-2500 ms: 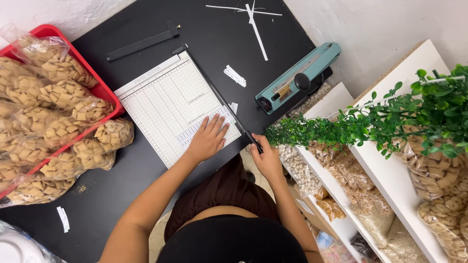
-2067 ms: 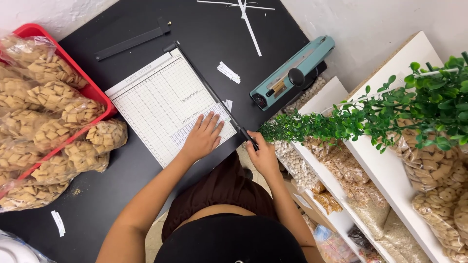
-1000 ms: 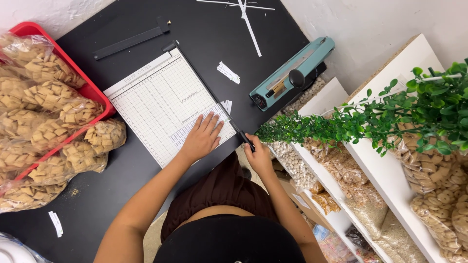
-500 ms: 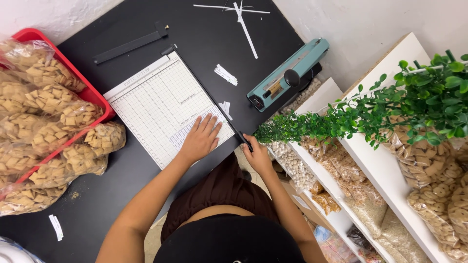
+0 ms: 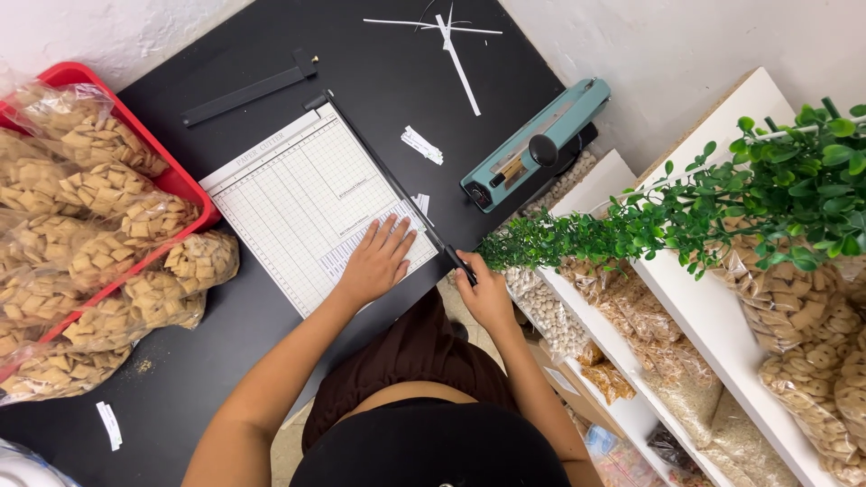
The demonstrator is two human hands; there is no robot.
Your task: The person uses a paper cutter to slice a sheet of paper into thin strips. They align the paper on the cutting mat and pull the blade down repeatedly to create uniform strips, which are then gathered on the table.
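Right hand (image 5: 487,293) closed around black cutter handle (image 5: 460,264), blade arm lowered. Left hand (image 5: 377,261) flat, pinning paper strip (image 5: 374,236) on gridded cutter board (image 5: 307,203), just left of blade. Risk: fingertips (image 5: 408,236) near blade edge, likely nicked.

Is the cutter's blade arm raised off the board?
No, the blade arm lies flat along the edge of the gridded board, with the right hand on its handle.

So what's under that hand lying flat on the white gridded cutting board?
The left hand presses a striped paper strip onto the cutter board. The strip's middle and right are covered by the palm and fingers.
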